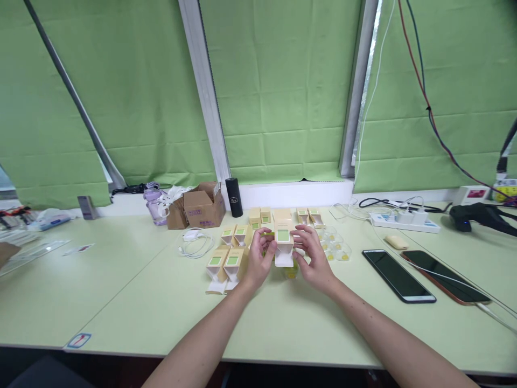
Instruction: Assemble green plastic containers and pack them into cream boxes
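A small cream box with a green label [283, 241] is held upright between both hands over the pale green table [133, 302], its bottom flap hanging open. My left hand [258, 261] grips its left side with curled fingers. My right hand [314, 257] pinches its right side. Just below the box a small clear cup with something yellow [290, 271] sits on the table. Several more boxes of the same kind [226, 261] stand to the left and behind, some with flaps open.
Clear cups with yellow contents [337, 249] lie to the right of the hands. Two phones [398, 275] and a power strip [404, 221] are farther right. A brown carton [202, 207], a black cylinder [234, 197], a purple bottle [152, 205] and a white cable [196, 243] stand at the back.
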`<act>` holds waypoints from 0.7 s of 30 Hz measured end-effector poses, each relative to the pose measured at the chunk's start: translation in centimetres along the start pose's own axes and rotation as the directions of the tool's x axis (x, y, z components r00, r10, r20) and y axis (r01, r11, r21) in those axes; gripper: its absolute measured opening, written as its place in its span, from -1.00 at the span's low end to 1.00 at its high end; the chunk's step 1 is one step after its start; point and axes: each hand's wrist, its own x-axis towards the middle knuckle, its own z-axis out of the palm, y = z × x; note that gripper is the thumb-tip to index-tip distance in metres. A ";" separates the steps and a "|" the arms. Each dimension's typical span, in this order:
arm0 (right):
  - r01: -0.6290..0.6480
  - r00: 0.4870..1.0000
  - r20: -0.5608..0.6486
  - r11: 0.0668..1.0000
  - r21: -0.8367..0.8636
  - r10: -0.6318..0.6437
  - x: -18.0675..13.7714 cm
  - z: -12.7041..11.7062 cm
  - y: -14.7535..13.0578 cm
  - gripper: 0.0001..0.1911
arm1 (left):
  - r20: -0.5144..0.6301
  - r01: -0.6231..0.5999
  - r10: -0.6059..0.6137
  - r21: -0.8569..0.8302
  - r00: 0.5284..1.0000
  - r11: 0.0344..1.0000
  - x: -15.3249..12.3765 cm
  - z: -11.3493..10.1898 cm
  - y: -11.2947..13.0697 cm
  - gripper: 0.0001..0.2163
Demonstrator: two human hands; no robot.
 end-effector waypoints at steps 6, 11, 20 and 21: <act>-0.050 0.999 -0.019 0.997 0.056 0.051 0.2 -0.1 0.5 -0.57 | -0.019 -0.089 0.092 0.119 0.996 0.989 -0.1 -0.3 0.2 -0.52; -0.068 0.998 -0.007 0.994 0.084 0.069 0.2 -0.2 0.7 -0.56 | 0.048 -0.118 0.111 0.161 0.993 0.980 -0.4 -0.2 0.5 -0.48; -0.068 0.998 0.002 0.994 0.090 0.068 0.2 -0.1 0.3 -0.58 | 0.088 -0.178 0.162 0.209 0.983 0.962 -0.3 -0.1 0.5 -0.57; -0.071 0.997 0.004 0.994 0.088 0.071 0.2 -0.1 0.2 -0.58 | 0.083 -0.179 0.165 0.204 0.983 0.962 -0.3 -0.1 0.5 -0.58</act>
